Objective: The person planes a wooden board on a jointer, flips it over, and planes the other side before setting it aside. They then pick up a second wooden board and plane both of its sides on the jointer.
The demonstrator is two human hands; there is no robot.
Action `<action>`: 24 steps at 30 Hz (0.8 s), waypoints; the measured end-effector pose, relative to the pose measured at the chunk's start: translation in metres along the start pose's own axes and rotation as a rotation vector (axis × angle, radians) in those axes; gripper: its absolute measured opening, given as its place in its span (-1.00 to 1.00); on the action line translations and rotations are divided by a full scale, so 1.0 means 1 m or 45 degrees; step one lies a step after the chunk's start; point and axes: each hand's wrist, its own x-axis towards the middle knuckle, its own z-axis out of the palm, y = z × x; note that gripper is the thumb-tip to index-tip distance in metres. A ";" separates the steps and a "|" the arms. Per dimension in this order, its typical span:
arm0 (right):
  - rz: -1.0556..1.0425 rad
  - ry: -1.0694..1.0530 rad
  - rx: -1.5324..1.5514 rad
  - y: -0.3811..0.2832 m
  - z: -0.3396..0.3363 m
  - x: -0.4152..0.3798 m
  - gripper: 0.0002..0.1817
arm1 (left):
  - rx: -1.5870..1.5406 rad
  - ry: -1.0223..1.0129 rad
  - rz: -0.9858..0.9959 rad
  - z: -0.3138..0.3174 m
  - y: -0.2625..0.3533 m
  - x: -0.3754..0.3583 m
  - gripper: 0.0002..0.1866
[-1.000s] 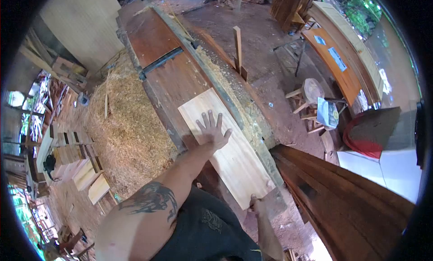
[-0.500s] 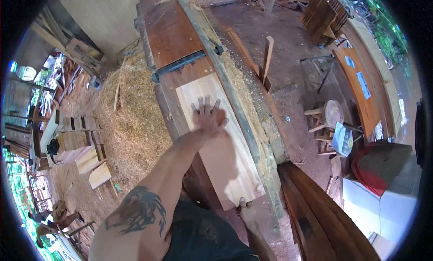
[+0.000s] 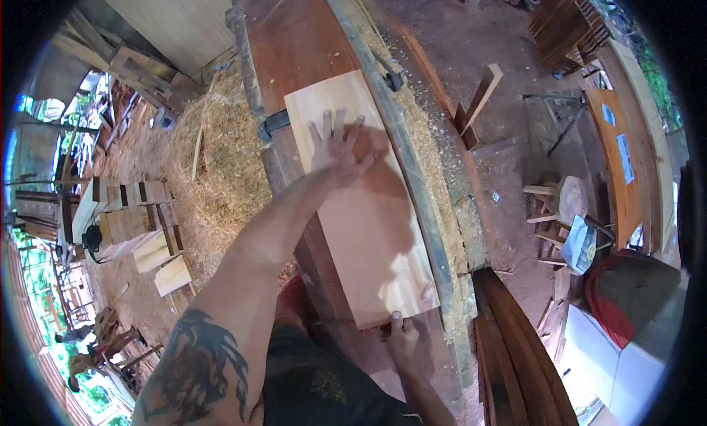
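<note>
A pale wooden board [image 3: 361,212] lies flat and lengthwise on a long reddish-brown jointer bed [image 3: 294,36]. Its far part covers most of the dark crossbar [image 3: 275,122] of the jointer, leaving only the bar's left end visible. My left hand [image 3: 337,152] rests palm down on the board's far half, fingers spread. At the near end my right hand [image 3: 402,334] grips the board's edge, thumb on top; the other fingers are mostly hidden beneath or behind it.
A heap of wood shavings [image 3: 221,153] lies left of the jointer. Dark planks [image 3: 515,352] are stacked at near right. Beyond stand a wooden stool [image 3: 571,198] and an orange-brown panel [image 3: 615,183]. Cut timber [image 3: 129,223] is piled at left.
The board has slid forward along the bed, and its far end now lies past the dark crossbar. Both hands have moved with it, and the camera view has shifted.
</note>
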 end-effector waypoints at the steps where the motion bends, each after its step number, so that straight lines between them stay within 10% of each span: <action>1: 0.000 -0.033 -0.061 0.004 -0.003 0.008 -0.53 | 0.004 0.002 0.001 0.001 -0.001 0.003 -0.01; 11: -0.270 0.108 -0.349 -0.044 0.005 0.017 -0.62 | -0.009 0.120 -0.001 0.002 -0.029 0.041 -0.06; 17: -1.450 0.054 -0.386 -0.102 0.036 0.037 -0.78 | -0.107 0.119 -0.026 -0.009 -0.043 0.059 -0.05; 24: -1.446 0.028 -1.089 -0.136 0.082 0.064 -0.26 | -0.125 0.253 0.016 0.002 -0.064 0.084 -0.06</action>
